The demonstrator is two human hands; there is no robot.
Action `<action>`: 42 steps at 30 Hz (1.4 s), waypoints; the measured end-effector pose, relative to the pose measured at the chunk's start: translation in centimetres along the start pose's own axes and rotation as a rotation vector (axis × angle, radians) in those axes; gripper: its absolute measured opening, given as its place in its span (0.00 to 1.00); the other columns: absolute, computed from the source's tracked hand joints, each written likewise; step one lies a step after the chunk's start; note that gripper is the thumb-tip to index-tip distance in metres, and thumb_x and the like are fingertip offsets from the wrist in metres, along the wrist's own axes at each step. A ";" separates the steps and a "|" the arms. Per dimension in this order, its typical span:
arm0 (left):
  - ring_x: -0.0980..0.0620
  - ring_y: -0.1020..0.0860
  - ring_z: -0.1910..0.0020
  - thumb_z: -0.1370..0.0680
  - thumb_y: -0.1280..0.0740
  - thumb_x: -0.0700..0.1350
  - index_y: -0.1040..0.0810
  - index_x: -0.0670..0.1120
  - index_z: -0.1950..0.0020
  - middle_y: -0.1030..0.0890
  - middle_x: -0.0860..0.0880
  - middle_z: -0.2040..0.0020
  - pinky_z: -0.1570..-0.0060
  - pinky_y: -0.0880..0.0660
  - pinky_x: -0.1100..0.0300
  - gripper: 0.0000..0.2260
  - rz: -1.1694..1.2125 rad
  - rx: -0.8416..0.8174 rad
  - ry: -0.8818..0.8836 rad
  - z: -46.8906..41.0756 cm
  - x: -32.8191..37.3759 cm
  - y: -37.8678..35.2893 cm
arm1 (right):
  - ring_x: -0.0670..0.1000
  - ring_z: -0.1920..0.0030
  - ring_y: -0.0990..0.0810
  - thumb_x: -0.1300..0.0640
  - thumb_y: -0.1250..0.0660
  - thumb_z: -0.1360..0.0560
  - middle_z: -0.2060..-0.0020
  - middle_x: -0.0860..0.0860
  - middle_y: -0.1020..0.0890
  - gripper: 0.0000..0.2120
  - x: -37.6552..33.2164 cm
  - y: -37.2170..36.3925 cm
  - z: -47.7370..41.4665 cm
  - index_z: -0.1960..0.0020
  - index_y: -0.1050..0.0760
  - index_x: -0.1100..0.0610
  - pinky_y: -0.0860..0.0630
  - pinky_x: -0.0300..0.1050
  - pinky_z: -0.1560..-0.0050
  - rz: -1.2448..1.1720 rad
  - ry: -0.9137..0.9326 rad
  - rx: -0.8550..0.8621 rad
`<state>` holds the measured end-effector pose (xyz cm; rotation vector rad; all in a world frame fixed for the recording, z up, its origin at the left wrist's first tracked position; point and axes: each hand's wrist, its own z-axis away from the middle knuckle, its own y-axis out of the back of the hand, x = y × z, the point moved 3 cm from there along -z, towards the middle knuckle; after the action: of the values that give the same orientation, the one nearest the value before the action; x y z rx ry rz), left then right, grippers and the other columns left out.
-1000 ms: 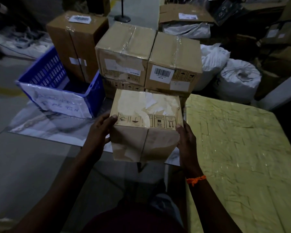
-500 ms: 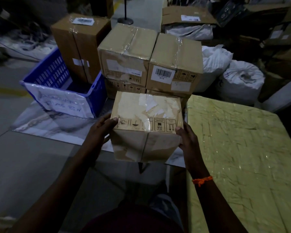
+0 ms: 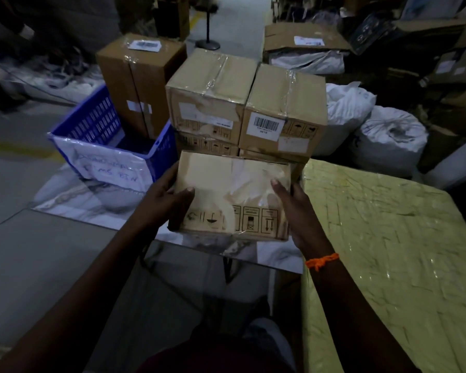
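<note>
I hold a taped cardboard box [image 3: 226, 189] in front of me, its printed handling symbols along the near edge of the face turned up to me. My left hand [image 3: 164, 203] grips its left side with the thumb lying on the upper face. My right hand [image 3: 293, 211] grips the right side, thumb also on top; an orange thread is tied round that wrist. Behind it stands a stack of similar boxes: one [image 3: 210, 95] on the left and one with a barcode label [image 3: 283, 111] on the right.
A blue plastic crate [image 3: 92, 130] with a handwritten paper sign sits left of the stack, a taller carton [image 3: 137, 76] behind it. A table wrapped in yellowish film [image 3: 388, 251] fills the right. White sacks [image 3: 388, 135] and more cartons lie at the back right.
The box has been tipped in my hands: the face with the symbols, which faced me edge-on before, now points upward. Both thumbs have shifted onto that face.
</note>
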<state>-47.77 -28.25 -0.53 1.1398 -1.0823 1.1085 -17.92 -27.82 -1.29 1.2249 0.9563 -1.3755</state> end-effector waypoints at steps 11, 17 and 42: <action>0.50 0.21 0.41 0.18 0.35 0.56 0.23 0.50 0.32 0.20 0.50 0.37 0.54 0.26 0.57 0.17 0.319 0.321 0.261 6.3 -6.9 0.2 | 0.50 0.42 0.15 0.41 0.27 0.24 0.45 0.48 0.13 0.19 4.7 -1.5 3.8 0.38 0.20 0.49 0.20 0.60 0.36 -0.017 -0.100 -0.001; 0.51 0.19 0.42 0.23 0.26 0.54 0.24 0.51 0.33 0.19 0.49 0.38 0.57 0.22 0.64 0.21 0.179 0.261 0.204 7.3 -10.2 -0.8 | 0.49 0.39 0.16 0.52 0.26 0.22 0.41 0.48 0.14 0.21 8.3 -1.2 5.0 0.31 0.23 0.54 0.22 0.55 0.34 0.063 -0.067 -0.088; 0.48 0.23 0.37 0.19 0.30 0.50 0.31 0.52 0.25 0.24 0.50 0.33 0.41 0.21 0.42 0.23 -0.062 0.357 0.276 2.2 -12.0 -2.9 | 0.53 0.40 0.17 0.48 0.24 0.25 0.38 0.52 0.17 0.30 12.2 -0.7 -2.6 0.26 0.28 0.54 0.18 0.57 0.39 0.150 -0.164 -0.019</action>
<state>-46.59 -31.80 -12.48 1.2410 -0.6457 1.3995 -17.73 -27.36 -13.76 1.1269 0.7470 -1.3228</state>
